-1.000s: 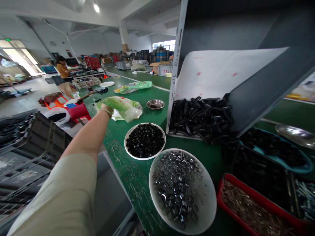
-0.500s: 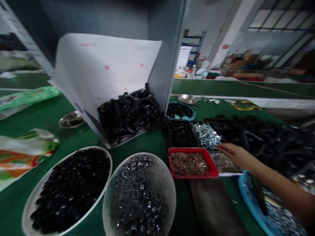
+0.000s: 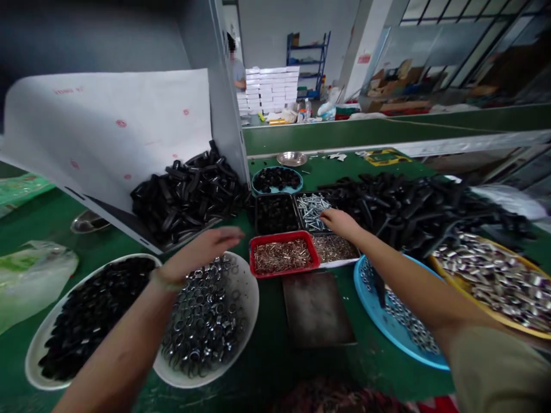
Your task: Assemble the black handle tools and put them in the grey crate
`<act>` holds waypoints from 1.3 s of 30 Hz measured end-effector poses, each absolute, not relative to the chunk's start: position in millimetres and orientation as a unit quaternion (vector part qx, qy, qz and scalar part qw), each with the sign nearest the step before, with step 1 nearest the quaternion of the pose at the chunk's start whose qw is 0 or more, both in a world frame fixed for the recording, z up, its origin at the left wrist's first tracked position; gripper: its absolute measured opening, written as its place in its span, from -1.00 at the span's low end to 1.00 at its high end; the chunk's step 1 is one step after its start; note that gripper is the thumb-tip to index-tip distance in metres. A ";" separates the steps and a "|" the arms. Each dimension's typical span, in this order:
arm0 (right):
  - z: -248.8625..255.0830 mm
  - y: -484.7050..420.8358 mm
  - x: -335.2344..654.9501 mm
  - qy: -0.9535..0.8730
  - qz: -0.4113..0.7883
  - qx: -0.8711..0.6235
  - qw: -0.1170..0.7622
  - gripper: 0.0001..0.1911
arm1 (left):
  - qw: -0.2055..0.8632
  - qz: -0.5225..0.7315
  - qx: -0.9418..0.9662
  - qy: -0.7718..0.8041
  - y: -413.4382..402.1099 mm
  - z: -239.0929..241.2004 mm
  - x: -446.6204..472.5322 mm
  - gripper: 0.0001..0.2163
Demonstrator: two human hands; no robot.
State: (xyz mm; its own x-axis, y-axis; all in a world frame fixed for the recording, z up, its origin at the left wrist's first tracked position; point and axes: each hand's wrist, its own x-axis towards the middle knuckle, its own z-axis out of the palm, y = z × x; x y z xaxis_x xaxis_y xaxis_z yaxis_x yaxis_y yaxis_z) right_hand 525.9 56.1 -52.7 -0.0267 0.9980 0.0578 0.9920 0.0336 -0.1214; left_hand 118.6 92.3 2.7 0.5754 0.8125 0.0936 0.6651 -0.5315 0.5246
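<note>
My right hand reaches over the tray of silver screws. Its fingers are bent together at the tray's near right part; whatever they hold is too small to make out. My left hand, slightly blurred, hovers above the white bowl of shiny metal rings. Its fingers stretch to the right, apart from the bowl's contents, and nothing shows in them. Between the hands lies a red tray of small copper-coloured pins. A tray of small brownish metal parts sits below my right wrist.
Black curved parts fill a grey bin at left. A bowl of black pieces stands nearest left. A dark plate lies in front. Right are a blue basin, a yellow basin of metal sleeves and piled black parts.
My left hand has come into view from the lower left, over the rings. My right hand stays at the screws. The view has turned right, so the things appear further left.
</note>
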 end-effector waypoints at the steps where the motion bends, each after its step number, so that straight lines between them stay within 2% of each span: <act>1: -53.5 58.2 524.7 -0.720 0.015 -0.691 0.060 -0.73 | 0.214 0.153 0.864 0.430 104.2 0.6 148.9 -0.69; 6: -51.5 66.8 526.8 -0.752 -0.004 -0.658 0.035 -0.75 | 0.147 0.134 0.847 0.494 175.0 -31.3 276.1 -0.73; 10: -48.3 74.6 536.8 -0.773 0.017 -0.633 0.049 -0.80 | 0.121 0.123 0.842 0.512 189.4 -55.0 299.0 -0.74; 15: -36.0 67.9 541.4 -0.752 0.038 -0.643 0.139 -0.87 | 0.116 0.133 0.828 0.532 179.3 -55.2 295.8 -0.78; 19: -26.4 37.9 530.2 -0.717 0.051 -0.654 0.237 -0.89 | 0.157 0.177 0.798 0.554 162.5 -52.5 295.2 -0.87; 23: -24.8 -9.9 506.4 -0.655 0.156 -0.580 0.458 -0.93 | 0.233 0.275 0.744 0.563 137.3 -48.7 288.4 -0.79; 25: -25.0 -36.2 490.6 -0.631 0.199 -0.540 0.521 -0.93 | 0.292 0.323 0.706 0.558 117.8 -45.3 285.5 -0.80; 30: -29.4 -92.0 448.6 -0.607 0.183 -0.525 0.568 -0.90 | 0.447 0.413 0.617 0.499 29.0 -41.3 284.9 -0.83; 35: -42.1 -128.3 418.8 -0.631 0.137 -0.518 0.561 -0.93 | 0.695 0.480 0.412 0.342 -77.2 -41.0 280.1 -0.78; 39: -52.0 -153.8 411.9 -0.638 0.117 -0.535 0.541 -0.94 | 0.748 0.499 0.323 0.294 -123.1 -39.3 273.8 -0.71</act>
State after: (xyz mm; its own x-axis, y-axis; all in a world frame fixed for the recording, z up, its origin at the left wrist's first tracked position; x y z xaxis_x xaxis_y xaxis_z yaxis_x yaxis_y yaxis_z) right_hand 411.9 -153.8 -52.0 0.1590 0.8090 0.5659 0.5564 0.4001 -0.7283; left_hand 273.8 -123.1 -39.3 0.3280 0.9372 -0.1182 -0.5572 0.2930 0.7770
